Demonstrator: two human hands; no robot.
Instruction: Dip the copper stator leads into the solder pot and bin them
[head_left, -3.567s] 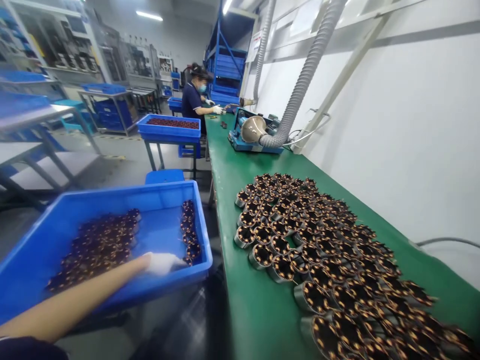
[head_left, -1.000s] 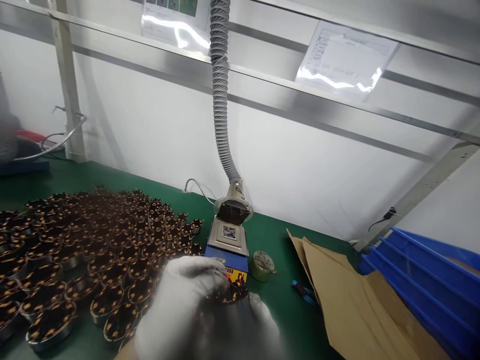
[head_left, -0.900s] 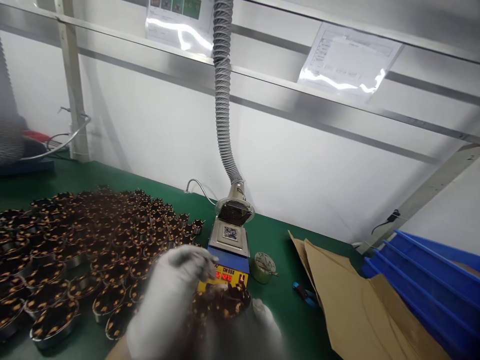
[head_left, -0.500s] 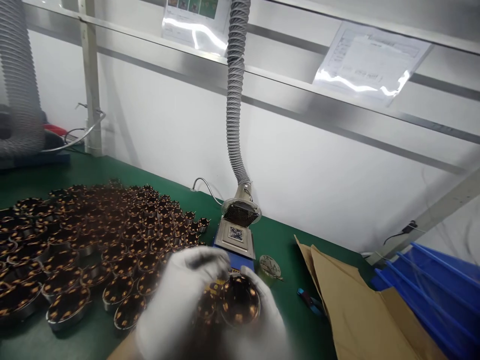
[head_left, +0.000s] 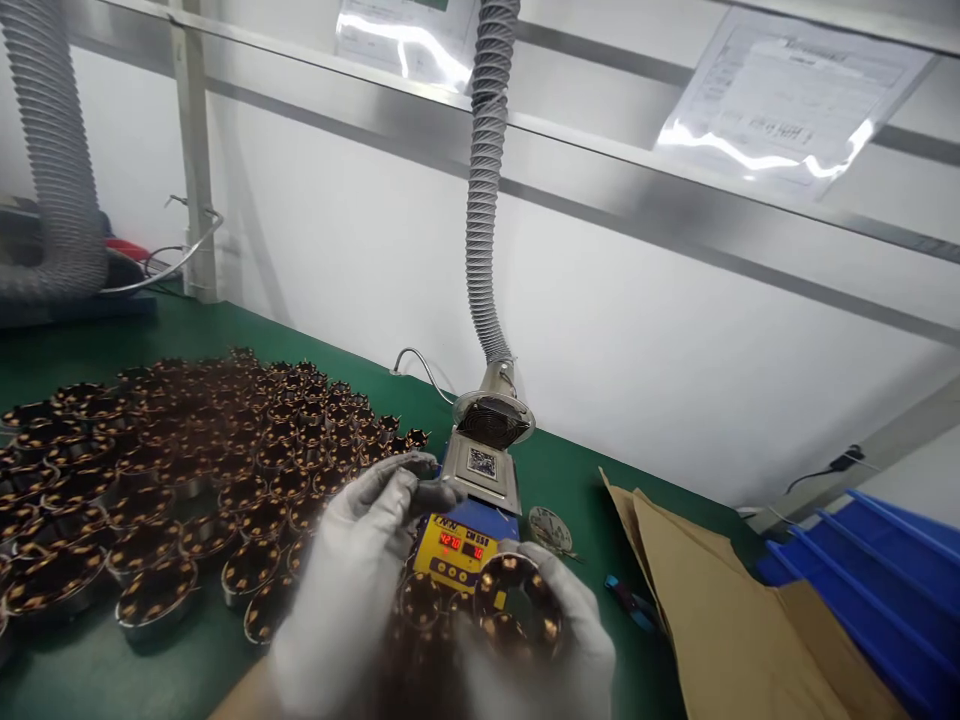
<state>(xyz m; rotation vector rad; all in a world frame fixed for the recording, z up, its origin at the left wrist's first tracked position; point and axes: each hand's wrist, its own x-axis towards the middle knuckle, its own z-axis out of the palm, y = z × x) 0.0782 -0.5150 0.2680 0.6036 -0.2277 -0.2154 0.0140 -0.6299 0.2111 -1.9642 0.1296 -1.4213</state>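
Note:
My right hand (head_left: 577, 610), in a white glove, grips a motor stator (head_left: 551, 625), a metal ring with copper windings, tilted so that light shows through its centre. My left hand (head_left: 367, 540), also gloved, is up and to the left of it, with fingers apart and nothing visible between them. Just beyond the hands stands a yellow-and-blue solder pot (head_left: 472, 540) with red digits and a square metal top. A few more stators (head_left: 420, 600) sit low between my hands, partly blurred. Many like them (head_left: 157, 600) cover the bench at left.
A fume hood (head_left: 495, 418) on a grey flexible duct (head_left: 487, 200) hangs over the pot. Right of it are a small round dish (head_left: 550, 528), blue-handled cutters (head_left: 628, 602), brown cardboard (head_left: 705, 590) and blue trays (head_left: 892, 560). The green bench (head_left: 225, 325) meets a white wall.
My left hand has drawn away from the stator, fingers spreading. My right hand has moved right and turned the stator, so its opening shows. The solder pot's display has come into view.

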